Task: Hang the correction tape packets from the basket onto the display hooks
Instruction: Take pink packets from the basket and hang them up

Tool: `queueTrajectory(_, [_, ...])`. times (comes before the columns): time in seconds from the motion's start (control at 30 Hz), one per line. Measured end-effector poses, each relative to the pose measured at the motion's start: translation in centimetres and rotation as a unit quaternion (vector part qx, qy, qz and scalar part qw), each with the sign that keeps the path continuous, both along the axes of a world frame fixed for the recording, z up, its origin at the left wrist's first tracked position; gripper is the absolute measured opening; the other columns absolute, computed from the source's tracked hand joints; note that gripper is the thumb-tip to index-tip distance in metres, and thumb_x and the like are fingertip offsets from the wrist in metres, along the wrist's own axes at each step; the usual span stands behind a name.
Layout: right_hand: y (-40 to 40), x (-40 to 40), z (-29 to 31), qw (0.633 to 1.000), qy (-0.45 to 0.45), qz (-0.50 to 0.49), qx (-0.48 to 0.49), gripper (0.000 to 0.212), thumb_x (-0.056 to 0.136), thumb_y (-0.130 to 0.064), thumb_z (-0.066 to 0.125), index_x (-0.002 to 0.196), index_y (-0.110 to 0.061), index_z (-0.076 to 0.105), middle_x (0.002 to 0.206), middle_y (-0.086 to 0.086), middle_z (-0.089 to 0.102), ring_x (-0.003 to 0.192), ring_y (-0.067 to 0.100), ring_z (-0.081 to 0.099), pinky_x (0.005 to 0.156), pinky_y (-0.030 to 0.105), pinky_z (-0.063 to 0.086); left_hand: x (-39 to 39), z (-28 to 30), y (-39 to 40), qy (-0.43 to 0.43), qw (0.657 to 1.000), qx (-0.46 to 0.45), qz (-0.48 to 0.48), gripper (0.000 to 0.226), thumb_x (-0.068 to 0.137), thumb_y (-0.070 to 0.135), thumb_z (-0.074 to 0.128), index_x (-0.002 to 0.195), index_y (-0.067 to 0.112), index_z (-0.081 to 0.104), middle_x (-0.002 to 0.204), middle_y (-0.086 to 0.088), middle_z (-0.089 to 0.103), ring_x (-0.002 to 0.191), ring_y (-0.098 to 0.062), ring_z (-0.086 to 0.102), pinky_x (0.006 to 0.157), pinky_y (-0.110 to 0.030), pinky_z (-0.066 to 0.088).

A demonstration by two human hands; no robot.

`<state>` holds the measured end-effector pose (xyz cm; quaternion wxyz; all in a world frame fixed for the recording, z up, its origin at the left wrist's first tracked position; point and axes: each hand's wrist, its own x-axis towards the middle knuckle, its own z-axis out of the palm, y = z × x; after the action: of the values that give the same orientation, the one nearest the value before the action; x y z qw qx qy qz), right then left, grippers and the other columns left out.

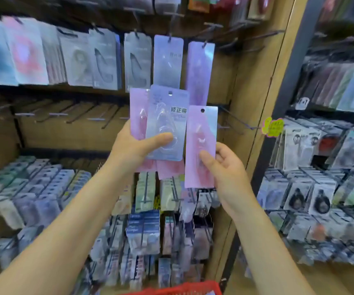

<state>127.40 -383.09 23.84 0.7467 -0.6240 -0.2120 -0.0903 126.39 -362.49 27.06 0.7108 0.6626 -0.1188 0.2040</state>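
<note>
— While the left hand (pixel 136 145) is gripping a fan of packets (pixel 166 122), what's the right hand (pixel 223 165) doing?
— It's pinching one pink packet (pixel 200 145) below the hooks (pixel 233 122); the red basket (pixel 184 289) is sitting underneath.

Bright, even light; edges blurred and bowed; sheen on hanging packets (pixel 168 62).

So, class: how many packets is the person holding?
3 at least: a blue packet over a pink packet in the left hand, one pink packet in the right hand. More may hide behind.
</note>
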Motion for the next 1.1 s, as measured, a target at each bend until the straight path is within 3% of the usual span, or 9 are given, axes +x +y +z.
queueTrajectory(0.07, [0.8,0.2,2.2,0.999,-0.033,-0.017,-0.025,0.028,0.093,-0.022,0.065,0.120,-0.015,0.064,0.108,0.001,0.077,0.097,0.016,0.072,0.084,0.034,0.057,0.2,2.4,1.4,-0.025,1.000,0.004,-0.005,0.070,0.063,0.030,0.094,0.127,0.023,0.066,0.117,-0.003,0.077,0.107,-0.027,0.075,0.089,-0.058,0.060])
queueTrajectory(0.17, [1.8,0.6,4.5,0.996,-0.064,-0.048,-0.042,0.022,0.099,-0.017,0.060,0.121,-0.020,0.064,0.108,-0.001,0.077,0.099,0.015,0.072,0.084,0.034,0.057,0.4,4.9,2.8,-0.054,0.998,0.008,-0.013,0.062,0.065,0.022,0.094,0.120,0.025,0.067,0.108,0.002,0.080,0.100,-0.019,0.077,0.079,-0.039,0.060])
queueTrajectory(0.33, [2.9,1.6,6.4,0.989,-0.080,-0.117,-0.042,0.018,0.102,-0.018,0.058,0.118,-0.021,0.067,0.105,-0.004,0.077,0.093,0.011,0.069,0.085,0.033,0.054,2.0,6.5,4.3,-0.040,0.998,-0.004,-0.040,0.052,0.076,0.025,0.091,0.124,0.021,0.068,0.110,-0.002,0.079,0.100,-0.025,0.076,0.092,-0.064,0.057])
queueTrajectory(0.5, [2.6,2.4,8.6,0.981,-0.094,-0.169,-0.031,0.021,0.105,-0.015,0.051,0.117,-0.024,0.066,0.092,-0.010,0.070,0.071,-0.002,0.061,0.062,0.014,0.048,3.5,6.7,3.6,-0.026,0.997,-0.021,-0.062,0.045,0.077,0.027,0.090,0.118,0.024,0.071,0.106,-0.003,0.079,0.101,-0.032,0.075,0.085,-0.064,0.057])
queueTrajectory(0.6, [1.8,3.5,9.5,0.973,-0.112,-0.196,-0.050,0.024,0.105,-0.024,0.053,0.128,-0.025,0.061,0.109,-0.006,0.071,0.087,0.007,0.066,0.067,0.020,0.051,4.2,7.3,2.5,-0.020,0.997,-0.030,-0.074,0.048,0.077,0.030,0.087,0.121,0.023,0.070,0.106,-0.002,0.079,0.100,-0.029,0.076,0.074,-0.048,0.063])
queueTrajectory(0.73, [0.5,5.6,10.8,0.964,-0.125,-0.226,-0.067,0.046,0.104,-0.034,0.054,0.148,-0.032,0.041,0.135,-0.003,0.062,0.115,0.016,0.065,0.079,0.026,0.058,5.3,8.3,1.2,-0.016,0.997,-0.025,-0.077,0.045,0.082,0.029,0.086,0.123,0.026,0.069,0.111,-0.003,0.078,0.102,-0.029,0.076,0.090,-0.063,0.058])
queueTrajectory(0.83, [-0.6,7.3,11.9,0.964,-0.132,-0.222,-0.066,0.049,0.104,-0.027,0.055,0.150,-0.031,0.039,0.131,0.000,0.065,0.104,0.016,0.069,0.068,0.020,0.058,6.0,9.0,-0.1,-0.013,0.997,-0.023,-0.069,0.039,0.084,0.027,0.084,0.120,0.028,0.070,0.109,-0.001,0.079,0.099,-0.027,0.077,0.090,-0.063,0.058])
queueTrajectory(0.93, [-1.8,9.2,13.0,0.962,-0.142,-0.222,-0.064,0.051,0.105,-0.020,0.053,0.154,-0.024,0.038,0.145,-0.008,0.052,0.116,0.014,0.061,0.064,0.010,0.051,6.6,9.4,-1.3,-0.018,0.998,-0.020,-0.063,0.042,0.084,0.028,0.084,0.124,0.029,0.068,0.112,0.000,0.078,0.101,-0.027,0.076,0.090,-0.063,0.059])
queueTrajectory(1.1, [-3.2,12.0,13.9,0.967,-0.154,-0.195,-0.060,0.044,0.106,-0.018,0.051,0.150,-0.021,0.047,0.151,-0.009,0.047,0.129,0.010,0.050,0.087,0.018,0.056,7.6,9.5,-2.9,-0.020,0.998,-0.016,-0.053,0.042,0.087,0.024,0.081,0.126,0.026,0.067,0.114,-0.004,0.078,0.104,-0.030,0.075,0.089,-0.060,0.060])
